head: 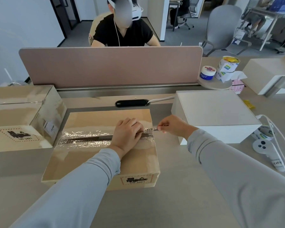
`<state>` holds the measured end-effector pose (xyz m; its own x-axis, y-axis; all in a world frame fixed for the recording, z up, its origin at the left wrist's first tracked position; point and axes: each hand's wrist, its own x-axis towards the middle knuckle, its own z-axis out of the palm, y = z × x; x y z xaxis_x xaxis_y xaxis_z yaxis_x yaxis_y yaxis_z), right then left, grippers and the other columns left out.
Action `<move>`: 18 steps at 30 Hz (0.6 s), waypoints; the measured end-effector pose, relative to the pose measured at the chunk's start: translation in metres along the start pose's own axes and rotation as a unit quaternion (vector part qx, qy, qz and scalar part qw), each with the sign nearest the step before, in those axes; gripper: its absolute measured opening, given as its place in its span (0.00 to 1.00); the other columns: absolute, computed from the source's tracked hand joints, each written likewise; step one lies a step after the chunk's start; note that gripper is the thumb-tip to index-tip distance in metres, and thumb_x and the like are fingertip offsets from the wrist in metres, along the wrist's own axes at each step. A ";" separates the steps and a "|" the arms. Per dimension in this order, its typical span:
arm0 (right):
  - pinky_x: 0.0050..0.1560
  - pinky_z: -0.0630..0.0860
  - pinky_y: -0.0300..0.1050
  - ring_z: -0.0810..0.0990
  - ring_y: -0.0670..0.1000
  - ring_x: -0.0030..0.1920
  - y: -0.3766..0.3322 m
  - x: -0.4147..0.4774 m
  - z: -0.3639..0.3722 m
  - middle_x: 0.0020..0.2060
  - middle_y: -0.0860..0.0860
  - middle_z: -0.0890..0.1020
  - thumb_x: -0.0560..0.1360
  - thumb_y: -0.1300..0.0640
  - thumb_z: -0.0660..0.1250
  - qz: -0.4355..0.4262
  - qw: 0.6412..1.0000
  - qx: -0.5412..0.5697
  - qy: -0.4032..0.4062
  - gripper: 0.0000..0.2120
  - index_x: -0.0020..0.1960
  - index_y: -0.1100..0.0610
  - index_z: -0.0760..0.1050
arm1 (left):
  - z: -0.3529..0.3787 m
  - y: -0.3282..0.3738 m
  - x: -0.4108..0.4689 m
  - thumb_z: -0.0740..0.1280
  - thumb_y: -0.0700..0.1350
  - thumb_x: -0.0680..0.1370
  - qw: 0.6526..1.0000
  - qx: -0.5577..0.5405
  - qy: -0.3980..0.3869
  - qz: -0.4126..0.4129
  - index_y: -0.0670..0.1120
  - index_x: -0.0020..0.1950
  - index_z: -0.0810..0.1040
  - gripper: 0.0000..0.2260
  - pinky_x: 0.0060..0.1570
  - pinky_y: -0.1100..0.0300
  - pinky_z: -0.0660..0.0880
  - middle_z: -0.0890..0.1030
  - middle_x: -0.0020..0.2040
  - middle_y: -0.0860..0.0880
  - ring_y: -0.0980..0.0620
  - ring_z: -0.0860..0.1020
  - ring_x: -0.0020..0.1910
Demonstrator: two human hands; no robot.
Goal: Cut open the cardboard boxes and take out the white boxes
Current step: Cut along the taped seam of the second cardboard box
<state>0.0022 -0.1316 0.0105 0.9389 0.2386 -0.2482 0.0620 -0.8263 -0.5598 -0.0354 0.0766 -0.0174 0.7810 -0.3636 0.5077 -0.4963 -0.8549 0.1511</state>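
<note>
A taped cardboard box [82,160] lies in front of me, its centre seam slit open along the left and middle under crinkled clear tape [82,136]. My left hand [127,134] presses down on the box top near the seam's right end. My right hand [173,125] pinches a small metal blade [155,129] at the box's right edge, its tip in the tape. A white box [212,111] stands on the desk to the right. A second sealed cardboard box [18,116] stands at the left.
A pink desk divider [112,66] runs across the back, with a person seated behind it. A white controller [268,153] with a cable lies at the right. Tins [227,66], a jar and a tissue pack sit at the back right.
</note>
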 end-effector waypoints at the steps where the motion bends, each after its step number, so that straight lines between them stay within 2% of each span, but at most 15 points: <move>1: 0.59 0.65 0.51 0.76 0.46 0.45 -0.002 0.000 0.001 0.30 0.41 0.79 0.75 0.48 0.65 -0.003 1.000 -0.013 0.001 0.08 0.38 0.44 0.79 | 0.000 0.000 0.000 0.59 0.47 0.68 1.000 -0.005 -0.002 -0.001 0.49 0.37 0.77 0.08 0.41 0.61 0.63 0.77 0.37 0.52 0.50 0.75 0.38; 5: 0.62 0.65 0.53 0.76 0.43 0.43 0.000 0.001 -0.002 0.27 0.40 0.79 0.74 0.48 0.66 -0.004 1.000 -0.007 -0.024 0.10 0.35 0.43 0.77 | 0.000 -0.001 0.000 0.65 0.44 0.67 1.000 -0.017 0.011 -0.001 0.49 0.37 0.78 0.02 0.41 0.61 0.63 0.77 0.36 0.52 0.50 0.74 0.38; 7: 0.62 0.65 0.52 0.75 0.42 0.41 0.003 0.000 -0.005 0.25 0.38 0.78 0.74 0.49 0.66 -0.006 0.999 0.002 -0.043 0.10 0.34 0.43 0.78 | 0.001 -0.001 0.001 0.70 0.42 0.65 1.000 -0.022 0.014 -0.002 0.48 0.37 0.78 0.04 0.41 0.61 0.62 0.78 0.36 0.51 0.51 0.73 0.39; 9: 0.59 0.65 0.50 0.74 0.42 0.39 0.002 -0.002 -0.002 0.26 0.40 0.78 0.74 0.50 0.66 -0.012 1.000 0.001 -0.026 0.10 0.34 0.45 0.78 | -0.001 -0.001 0.001 0.73 0.41 0.64 0.999 -0.031 0.004 -0.008 0.48 0.37 0.78 0.06 0.41 0.61 0.63 0.78 0.36 0.51 0.52 0.71 0.40; 11: 0.56 0.69 0.49 0.74 0.43 0.37 0.000 -0.004 0.003 0.27 0.42 0.77 0.74 0.52 0.67 -0.020 1.000 0.020 -0.009 0.10 0.34 0.46 0.78 | -0.002 0.000 0.001 0.76 0.40 0.63 0.999 -0.031 -0.008 -0.013 0.48 0.36 0.78 0.09 0.40 0.60 0.66 0.78 0.36 0.52 0.51 0.75 0.38; 14: 0.48 0.72 0.43 0.73 0.44 0.33 0.003 -0.011 0.005 0.25 0.43 0.77 0.75 0.57 0.67 -0.028 0.996 0.079 -0.041 0.10 0.35 0.49 0.78 | -0.006 0.002 0.001 0.75 0.41 0.64 0.999 -0.039 -0.018 -0.024 0.48 0.36 0.78 0.08 0.36 0.59 0.71 0.78 0.36 0.51 0.48 0.77 0.35; 16: 0.45 0.70 0.42 0.72 0.45 0.31 0.008 -0.015 0.005 0.25 0.44 0.76 0.75 0.58 0.67 -0.026 0.994 0.098 -0.033 0.10 0.35 0.50 0.78 | -0.009 0.003 0.002 0.73 0.42 0.66 0.998 -0.048 -0.010 -0.032 0.47 0.35 0.76 0.06 0.34 0.59 0.71 0.77 0.35 0.50 0.47 0.75 0.34; 18: 0.43 0.69 0.42 0.70 0.46 0.31 0.010 -0.014 0.007 0.27 0.47 0.75 0.76 0.58 0.66 -0.016 0.994 0.104 0.001 0.12 0.34 0.50 0.75 | -0.011 0.005 0.003 0.75 0.40 0.64 0.997 -0.060 -0.023 -0.041 0.45 0.34 0.72 0.11 0.33 0.59 0.68 0.75 0.34 0.49 0.47 0.73 0.33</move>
<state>-0.0133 -0.1394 0.0027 0.9382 0.2613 -0.2268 0.0197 -0.6947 -0.7190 -0.0396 0.0758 -0.0056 0.8358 -0.3144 0.4501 -0.4707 -0.8324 0.2926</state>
